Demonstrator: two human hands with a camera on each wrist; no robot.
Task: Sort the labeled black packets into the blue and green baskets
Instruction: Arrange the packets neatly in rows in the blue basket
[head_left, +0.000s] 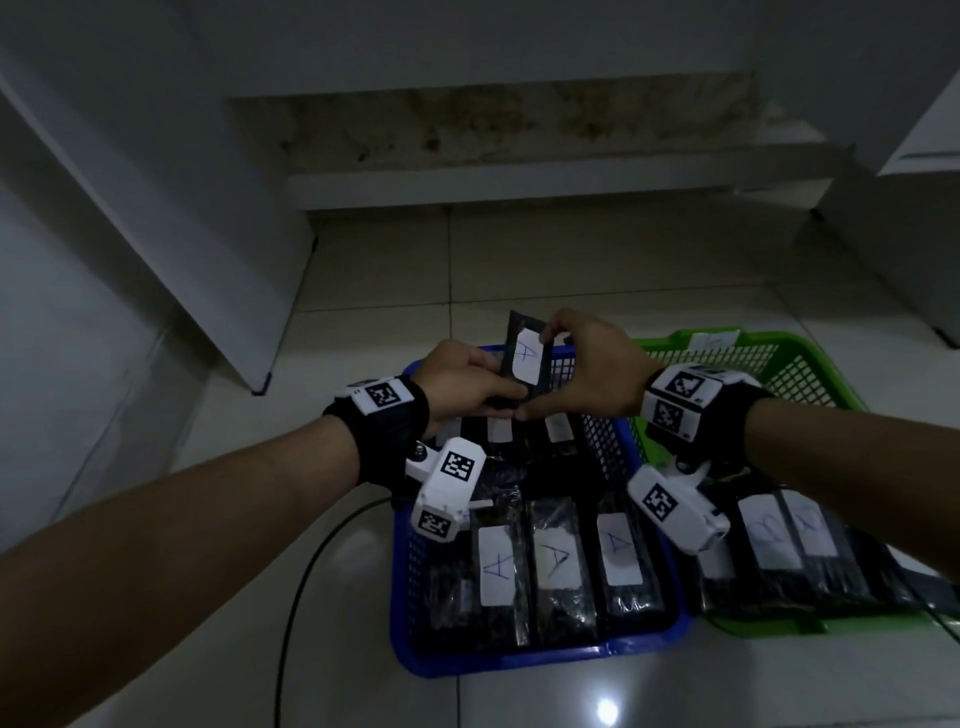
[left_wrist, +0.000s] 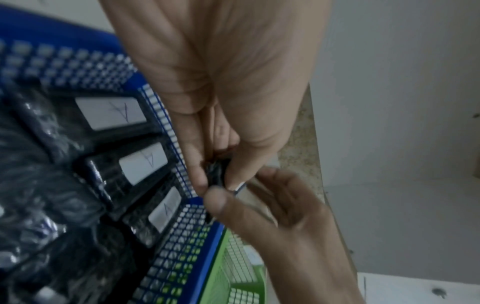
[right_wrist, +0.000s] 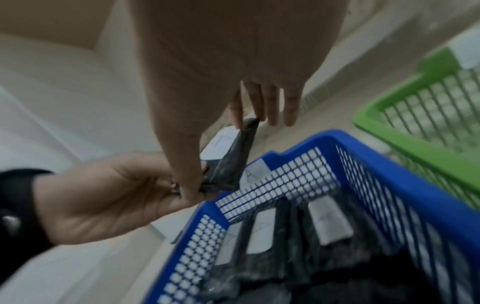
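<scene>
A pale, glossy tiled floor (head_left: 519, 270) carries everything. The blue basket (head_left: 498, 657) and the green basket (head_left: 769, 623) sit directly on it side by side, their long walls touching, blue on the left. A thin black cable (head_left: 304, 571) curves across the tiles just left of the blue basket.

Two baskets are set side by side on the floor (head_left: 519, 270), one basket (head_left: 644, 642) left of the other basket (head_left: 826, 374); packets (head_left: 558, 566) are laid in both.
</scene>
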